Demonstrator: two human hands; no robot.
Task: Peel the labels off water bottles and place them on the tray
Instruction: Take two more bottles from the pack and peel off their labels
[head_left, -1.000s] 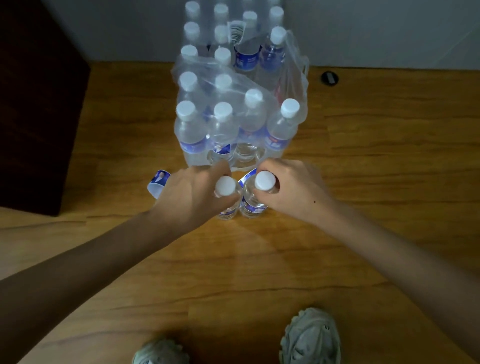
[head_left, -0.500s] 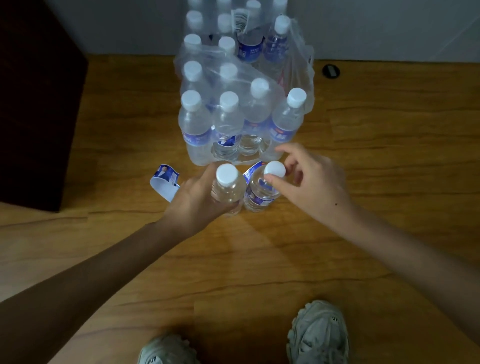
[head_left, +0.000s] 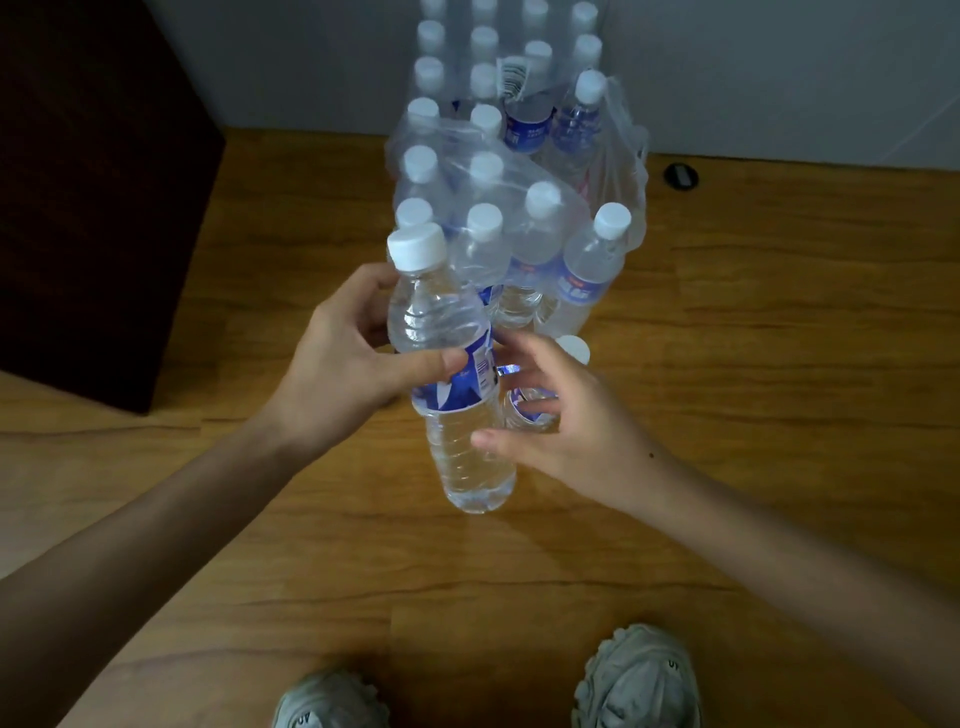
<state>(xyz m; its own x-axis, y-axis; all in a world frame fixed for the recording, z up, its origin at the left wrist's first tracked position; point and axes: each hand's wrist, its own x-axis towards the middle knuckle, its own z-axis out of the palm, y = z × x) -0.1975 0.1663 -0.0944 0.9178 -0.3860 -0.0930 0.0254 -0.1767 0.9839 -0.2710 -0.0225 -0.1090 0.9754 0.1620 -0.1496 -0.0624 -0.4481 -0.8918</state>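
The left hand (head_left: 343, 364) grips a water bottle (head_left: 452, 374) around its upper body, thumb laid across the front just above the blue label (head_left: 457, 387), and holds it lifted clear of the wooden floor (head_left: 727, 364). The bottle's long axis runs from its white cap (head_left: 415, 247) at about 11 o'clock down to its base at about 5 o'clock, tilted slightly, with the cap end leaning away from the person. The right hand (head_left: 550, 431) is at 3 o'clock from the label, its fingers spread and loosely curved, holding nothing; the fingertips sit just beside the label's right edge, where a seam with small print shows. I cannot tell whether they already touch it. That right hand is the nearer one for picking at the label, and the seam faces it, so the peel probably starts there and pulls toward 3 o'clock while the left hand steadies the bottle. Behind the right hand's fingers a second bottle (head_left: 540, 410) stands on the floor, and the wrapped pack of bottles (head_left: 519, 208) is at 12 o'clock. No tray is in view.
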